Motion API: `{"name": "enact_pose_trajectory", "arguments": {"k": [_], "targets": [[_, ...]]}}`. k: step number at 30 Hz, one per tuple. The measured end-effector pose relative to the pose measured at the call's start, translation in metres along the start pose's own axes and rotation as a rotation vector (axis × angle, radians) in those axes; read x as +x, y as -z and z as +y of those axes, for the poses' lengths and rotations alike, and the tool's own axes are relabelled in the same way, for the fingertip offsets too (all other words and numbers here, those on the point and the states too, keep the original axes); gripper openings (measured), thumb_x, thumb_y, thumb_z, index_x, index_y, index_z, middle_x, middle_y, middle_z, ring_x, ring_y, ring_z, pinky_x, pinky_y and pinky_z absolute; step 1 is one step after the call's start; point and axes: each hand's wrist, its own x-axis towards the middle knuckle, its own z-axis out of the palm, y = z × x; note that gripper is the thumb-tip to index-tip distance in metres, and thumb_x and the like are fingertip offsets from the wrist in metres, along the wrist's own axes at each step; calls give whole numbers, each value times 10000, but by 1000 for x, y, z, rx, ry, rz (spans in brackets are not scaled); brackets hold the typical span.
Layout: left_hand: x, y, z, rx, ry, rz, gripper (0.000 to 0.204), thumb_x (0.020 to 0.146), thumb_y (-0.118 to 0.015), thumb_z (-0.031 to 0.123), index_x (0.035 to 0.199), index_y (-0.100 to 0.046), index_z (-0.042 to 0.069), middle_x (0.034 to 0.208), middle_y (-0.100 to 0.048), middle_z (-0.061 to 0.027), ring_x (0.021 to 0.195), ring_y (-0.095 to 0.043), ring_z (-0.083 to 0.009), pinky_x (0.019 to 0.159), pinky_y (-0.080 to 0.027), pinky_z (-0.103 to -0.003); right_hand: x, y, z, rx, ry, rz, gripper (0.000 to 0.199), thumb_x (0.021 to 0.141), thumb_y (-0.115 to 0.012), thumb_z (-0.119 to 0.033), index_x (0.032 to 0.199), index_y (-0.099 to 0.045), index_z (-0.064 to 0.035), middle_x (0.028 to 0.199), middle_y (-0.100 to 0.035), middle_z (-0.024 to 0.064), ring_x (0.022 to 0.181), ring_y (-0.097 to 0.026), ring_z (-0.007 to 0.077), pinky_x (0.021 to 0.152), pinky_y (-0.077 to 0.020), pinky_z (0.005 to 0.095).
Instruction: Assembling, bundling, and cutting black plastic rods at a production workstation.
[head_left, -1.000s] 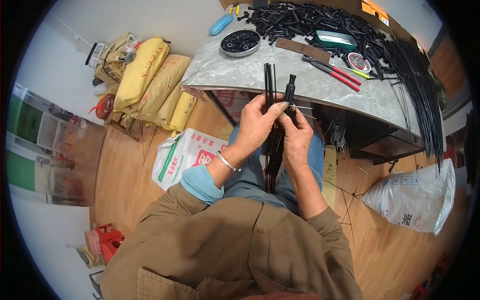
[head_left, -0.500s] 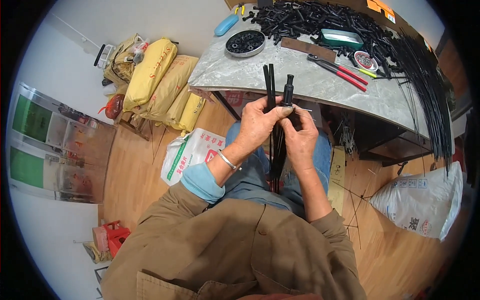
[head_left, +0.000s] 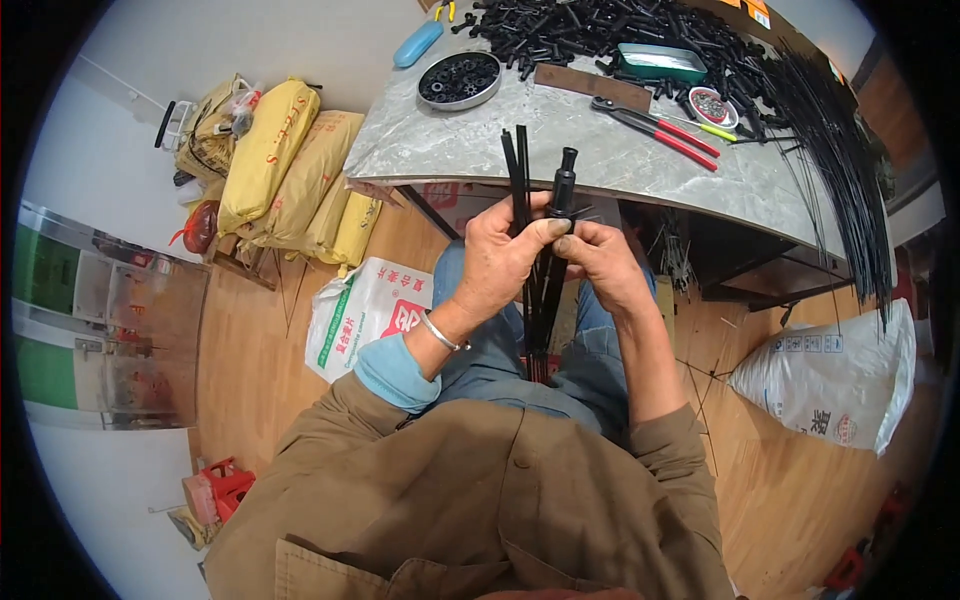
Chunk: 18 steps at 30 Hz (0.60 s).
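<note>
My left hand [head_left: 505,250] is closed round a bundle of thin black rods [head_left: 519,170] and a stepped black plastic tubular fitting [head_left: 566,182]. The fitting stands upright above my thumb, and the rods hang down between my knees. My right hand [head_left: 608,268] pinches close against the fitting's lower end, thumb beside the left thumb. What sits between its fingertips is hidden. Thin wire-like ends [head_left: 588,212] poke out just above the right fingers.
On the grey table [head_left: 400,140] lie a heap of black fittings [head_left: 590,35], a round tin of black rings [head_left: 460,82], a green tray [head_left: 662,62], red-handled cutters [head_left: 660,135] and long black rods [head_left: 840,170]. Yellow sacks [head_left: 270,150] stand left; a white sack [head_left: 830,375] right.
The right hand has drawn in closer to the fitting, and the wire ends show less beyond its fingers. The whole view has shifted slightly. The left hand keeps its grip.
</note>
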Motion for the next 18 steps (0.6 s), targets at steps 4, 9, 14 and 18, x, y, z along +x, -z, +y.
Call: {"name": "enact_pose_trajectory", "arguments": {"k": [4, 9, 14, 18], "targets": [[-2, 3, 1, -23, -10, 46, 274, 847, -704, 122, 1080, -652, -13, 874, -664, -4, 770, -578, -44, 678, -498, -204, 4, -6, 0, 95, -107, -15, 200, 815, -745, -295, 786, -659, -116, 694, -565, -74, 619, -468, 21, 538, -373, 205], [2, 10, -2, -145, 60, 6, 292, 863, -696, 133, 1111, -640, -11, 906, -664, -9, 782, -588, -50, 679, -500, -199, 0, -5, 1, -89, -79, 43, 237, 812, -745, -296, 817, -657, -76, 764, -623, -30, 696, -580, 64, 612, -495, 248], [5, 10, -6, -167, 73, -11, 313, 869, -694, 147, 1127, -630, -19, 918, -664, -16, 788, -592, -55, 680, -502, -201, 1, -13, -3, -51, -71, 99, 257, 790, -767, -298, 758, -639, -77, 701, -593, -37, 621, -521, 50, 547, -428, 225], [3, 8, -9, -148, 66, -24, 326, 875, -687, 146, 1146, -619, -20, 935, -667, -22, 799, -591, -53, 695, -501, -202, -4, -12, -4, -26, -72, 127, 256, 781, -774, -280, 710, -628, -83, 645, -564, -47, 562, -467, 35, 504, -366, 206]]}}
